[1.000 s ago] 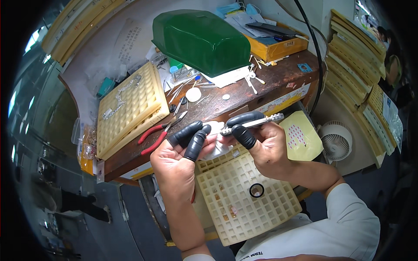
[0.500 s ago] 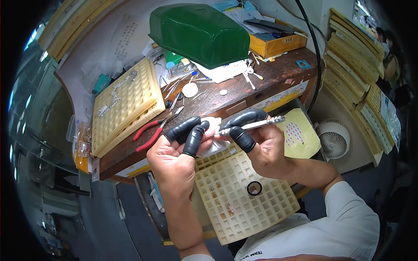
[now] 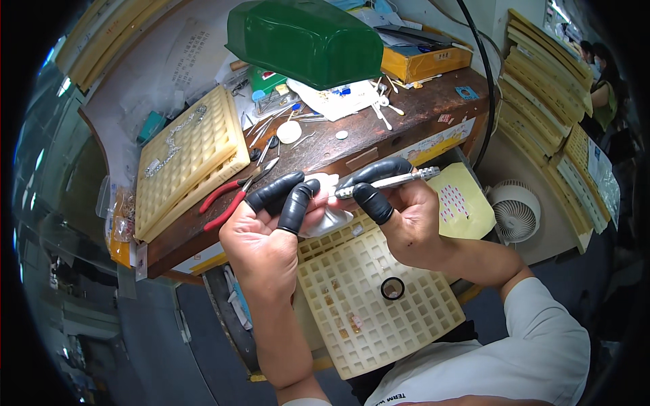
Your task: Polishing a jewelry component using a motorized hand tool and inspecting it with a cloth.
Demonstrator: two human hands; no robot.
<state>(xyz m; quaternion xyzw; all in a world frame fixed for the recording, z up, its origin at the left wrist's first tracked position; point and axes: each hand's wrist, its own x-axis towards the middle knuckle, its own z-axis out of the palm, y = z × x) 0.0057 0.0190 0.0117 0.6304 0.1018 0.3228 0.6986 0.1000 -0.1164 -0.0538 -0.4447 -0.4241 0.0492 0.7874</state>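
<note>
My right hand (image 3: 413, 216) grips a slim silver pen-shaped tool (image 3: 399, 180) between thumb and index finger, both in black finger cots. The tool's left end points at the fingertips of my left hand (image 3: 267, 237). That hand is closed too, its black-capped thumb and index finger pinched on something too small to make out. A crumpled white cloth (image 3: 328, 223) lies between the hands, against the left fingers. Below them is a cream grid tray (image 3: 413, 325) with a black ring-shaped loupe (image 3: 393, 289) and several small gold-coloured pieces (image 3: 350, 325) in its pockets.
Red-handled pliers (image 3: 233, 199) lie on the wooden bench at left, beside stacked cream trays (image 3: 230, 145) with a silver chain (image 3: 172, 139). A green cover (image 3: 305, 47), cotton swabs (image 3: 382, 115) and an orange box (image 3: 433, 64) stand behind. A white fan (image 3: 513, 210) is at right.
The whole view has shifted slightly, moving the bench up and left in it. Both hands keep the same grip and stay close together.
</note>
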